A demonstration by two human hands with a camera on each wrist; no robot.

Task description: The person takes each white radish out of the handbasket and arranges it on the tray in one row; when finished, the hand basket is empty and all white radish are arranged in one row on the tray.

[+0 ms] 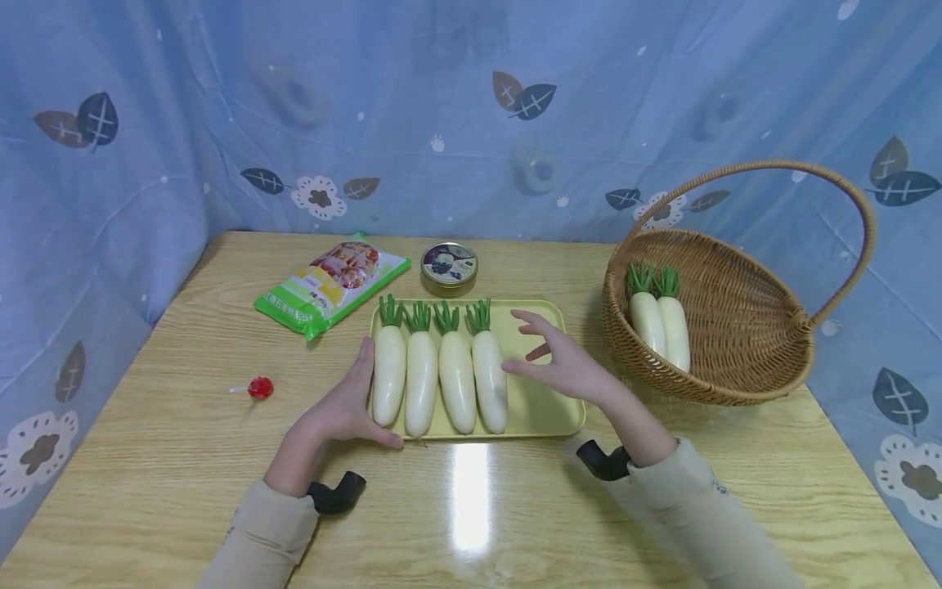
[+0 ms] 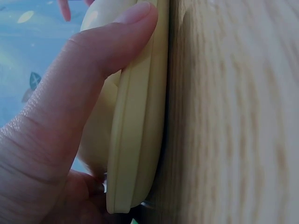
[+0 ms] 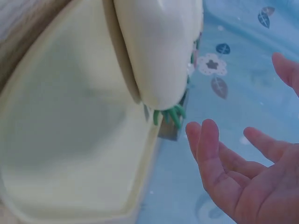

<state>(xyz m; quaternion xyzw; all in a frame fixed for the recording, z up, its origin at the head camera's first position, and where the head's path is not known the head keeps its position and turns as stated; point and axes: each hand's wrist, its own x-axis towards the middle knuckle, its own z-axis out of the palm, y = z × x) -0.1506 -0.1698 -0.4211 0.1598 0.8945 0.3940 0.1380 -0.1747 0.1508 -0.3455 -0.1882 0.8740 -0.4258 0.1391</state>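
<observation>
Several white radishes [image 1: 456, 380] with green tops lie side by side in the left and middle of a yellow tray [image 1: 548, 417]. At the tray's front-left corner my left hand [image 1: 349, 405] holds the edge, fingers along the left side. In the left wrist view its thumb [image 2: 107, 46] lies over the tray rim [image 2: 135, 126]; its other fingers are partly hidden. My right hand [image 1: 552, 360] hovers above the tray's right part, beside the rightmost radish [image 3: 154, 51], fingers spread and holding nothing. Two more radishes [image 1: 661, 331] lie in a wicker basket [image 1: 743, 327] at the right.
Behind the tray stand a round tin [image 1: 449, 266] and a green-and-white food packet [image 1: 334, 286]. A red lollipop [image 1: 259, 388] lies on the wooden table [image 1: 177, 458] at the left. The basket's tall handle [image 1: 773, 166] arches up, and a blue patterned curtain [image 1: 441, 123] hangs behind the table.
</observation>
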